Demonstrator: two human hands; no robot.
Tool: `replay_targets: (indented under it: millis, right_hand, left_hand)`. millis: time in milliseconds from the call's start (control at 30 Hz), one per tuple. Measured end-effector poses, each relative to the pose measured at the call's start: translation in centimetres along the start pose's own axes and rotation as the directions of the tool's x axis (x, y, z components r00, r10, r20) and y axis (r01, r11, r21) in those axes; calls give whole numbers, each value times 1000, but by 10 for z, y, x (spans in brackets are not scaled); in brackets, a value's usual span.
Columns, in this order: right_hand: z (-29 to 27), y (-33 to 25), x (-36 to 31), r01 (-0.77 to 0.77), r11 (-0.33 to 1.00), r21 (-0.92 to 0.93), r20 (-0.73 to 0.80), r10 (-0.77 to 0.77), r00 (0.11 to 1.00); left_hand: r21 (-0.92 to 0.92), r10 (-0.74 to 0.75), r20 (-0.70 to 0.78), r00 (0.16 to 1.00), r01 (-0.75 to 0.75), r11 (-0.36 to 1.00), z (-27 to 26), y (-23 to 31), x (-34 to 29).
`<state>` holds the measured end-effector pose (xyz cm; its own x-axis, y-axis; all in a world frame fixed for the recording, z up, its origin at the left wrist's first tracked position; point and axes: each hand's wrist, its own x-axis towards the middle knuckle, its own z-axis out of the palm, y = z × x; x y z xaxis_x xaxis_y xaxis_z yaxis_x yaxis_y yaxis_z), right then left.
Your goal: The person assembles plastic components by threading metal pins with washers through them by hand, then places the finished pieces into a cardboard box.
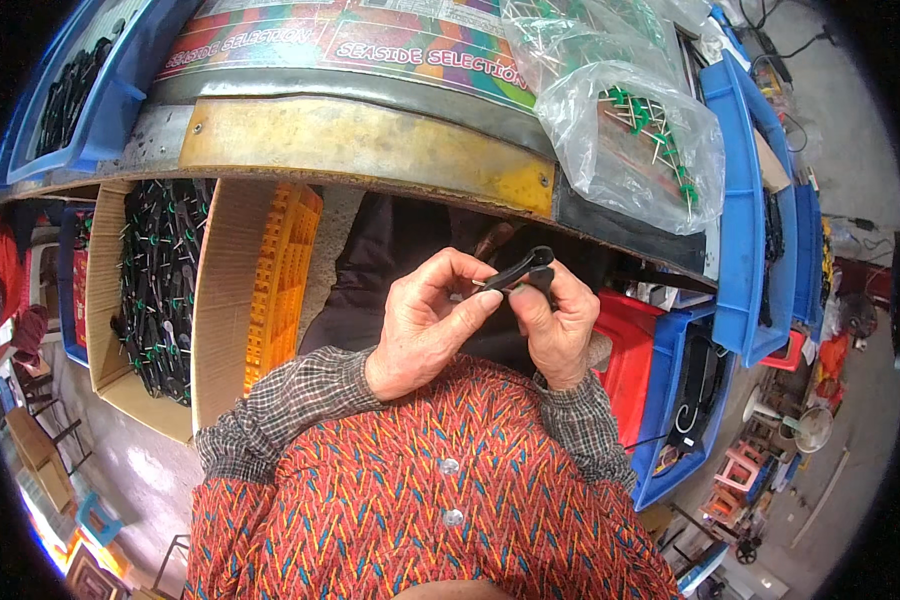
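Black plastic clip (522,268): I'm pinching it closed-fingered between left hand (425,325) and right hand (555,325); judging it may slip, fingertip hold only.

Person wears a red-orange garment (420,500) covered in a dense zigzag or chevron print with flecks of blue, yellow and green, and small round clear-looking buttons (449,466) run in a line down the front middle. Underneath, sleeves (290,400) of a finer checked fabric in grey, brown and off-white come out at both forearms and end at gathered cuffs by the wrists. Left hand (425,320) and right hand (555,325) are bare: no gloves, rings, watch or bands visible, and the fingernails look short and pale.
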<state>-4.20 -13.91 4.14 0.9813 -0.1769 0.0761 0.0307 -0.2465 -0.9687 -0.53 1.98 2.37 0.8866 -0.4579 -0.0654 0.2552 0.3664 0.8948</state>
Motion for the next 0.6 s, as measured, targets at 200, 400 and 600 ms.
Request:
replay_targets:
  millis: [200, 400, 600]
  right_hand:
    - [5, -2, 1, -23, 999, 46, -20, 24, 1000]
    - [-2, 3, -2, -110, 988, 107, 4, 111, 994]
    - [-4, 7, 0, 112, 990, -82, -14, -113, 993]
  left_hand:
    - [22, 36, 7, 999, -36, 999, -1, 0, 1]
    - [61, 0, 20, 1000, -2, 998, -3, -4, -1]
    - [35, -11, 27, 1000, 10, 999, -4, -1, -1]
